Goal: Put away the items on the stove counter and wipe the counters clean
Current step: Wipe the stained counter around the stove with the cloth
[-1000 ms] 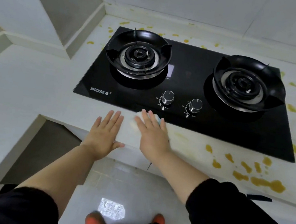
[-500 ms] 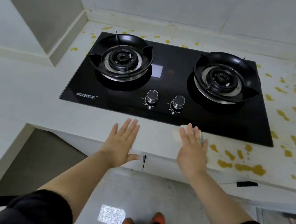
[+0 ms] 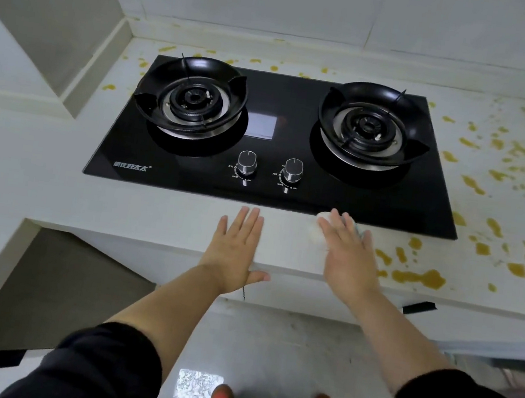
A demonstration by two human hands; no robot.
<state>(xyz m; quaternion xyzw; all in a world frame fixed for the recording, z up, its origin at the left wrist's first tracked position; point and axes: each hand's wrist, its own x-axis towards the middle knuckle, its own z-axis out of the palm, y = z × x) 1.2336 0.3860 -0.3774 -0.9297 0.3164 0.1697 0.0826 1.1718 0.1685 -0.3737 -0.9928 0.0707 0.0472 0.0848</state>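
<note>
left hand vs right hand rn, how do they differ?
The left hand lies on bare counter; the right hand presses a sponge. The left hand sits at the counter's front edge, thumb over it; the right hand reaches the stove's front edge. Yellow stains lie beside the right hand; none show near the left hand. Both are flat, palm down, fingers straight.

Pale counter (image 3: 152, 214) with stove (image 3: 273, 157), cloth (image 3: 318, 232), stains (image 3: 417, 276)
</note>
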